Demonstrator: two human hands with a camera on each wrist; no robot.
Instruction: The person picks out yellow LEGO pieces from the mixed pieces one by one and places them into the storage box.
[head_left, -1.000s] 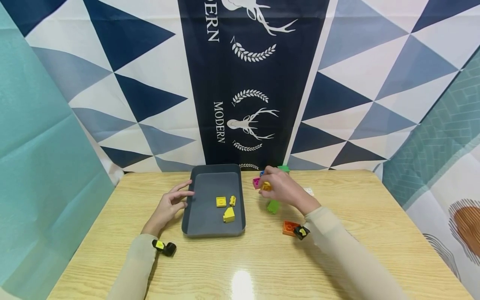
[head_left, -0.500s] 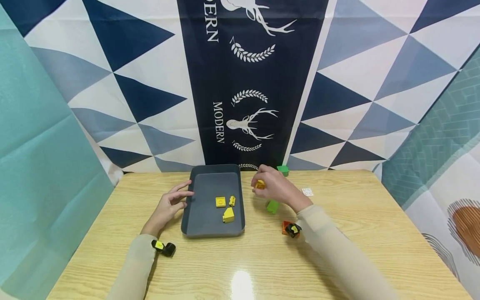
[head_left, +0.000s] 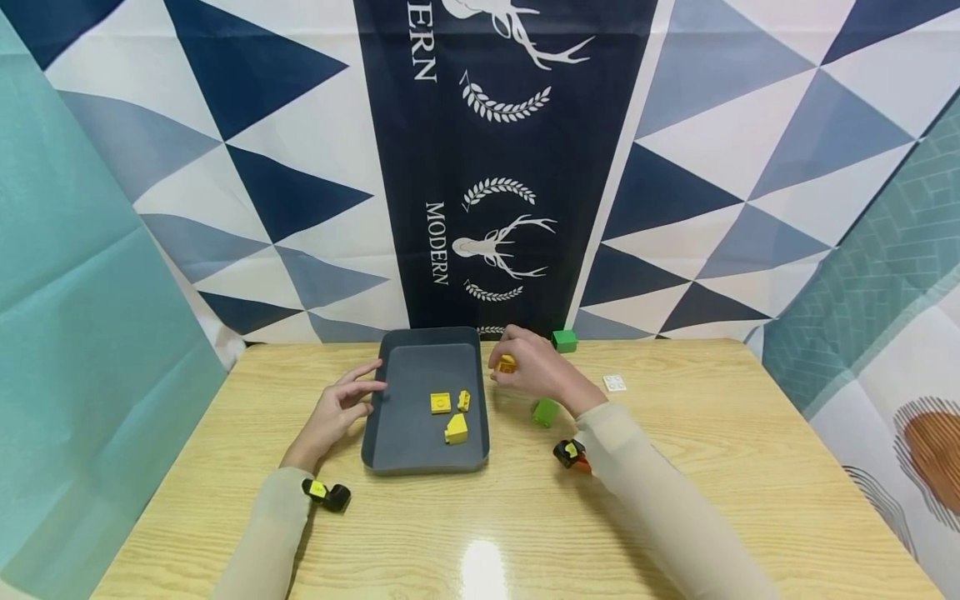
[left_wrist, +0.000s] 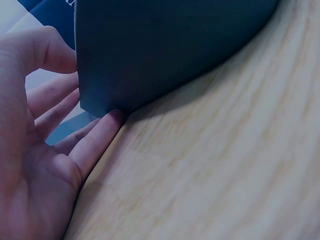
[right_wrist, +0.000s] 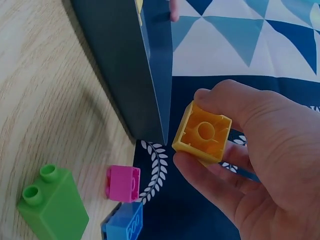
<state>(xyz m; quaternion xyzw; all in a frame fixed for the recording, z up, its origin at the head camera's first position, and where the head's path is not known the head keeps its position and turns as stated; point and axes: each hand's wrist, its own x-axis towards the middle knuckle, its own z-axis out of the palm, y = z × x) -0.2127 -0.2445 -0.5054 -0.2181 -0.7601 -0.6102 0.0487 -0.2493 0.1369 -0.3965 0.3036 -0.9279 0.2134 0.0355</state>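
My right hand (head_left: 536, 367) pinches an orange-yellow toy brick (right_wrist: 204, 131) between thumb and fingers. Its hollow underside faces the camera in the right wrist view. The brick is close beside the right wall of a dark grey tray (head_left: 405, 367), near its far corner. Three yellow toy bricks lie in the tray: a flat square one (head_left: 441, 403), a small one (head_left: 464, 401) and a sloped one (head_left: 456, 430). My left hand (head_left: 333, 421) rests at the tray's left side, fingers spread and touching its outer wall (left_wrist: 150, 55).
Right of the tray lie a light green brick (head_left: 546, 412), a darker green one (head_left: 564, 341), a white one (head_left: 615, 383) and a partly hidden orange one (head_left: 583, 465). Pink (right_wrist: 122, 183) and blue (right_wrist: 124, 221) bricks show in the right wrist view. A patterned cloth (head_left: 480, 167) hangs behind.
My right hand has carried the orange-yellow brick leftward from among the loose bricks to the tray's right edge. My left hand and the tray have stayed in place.
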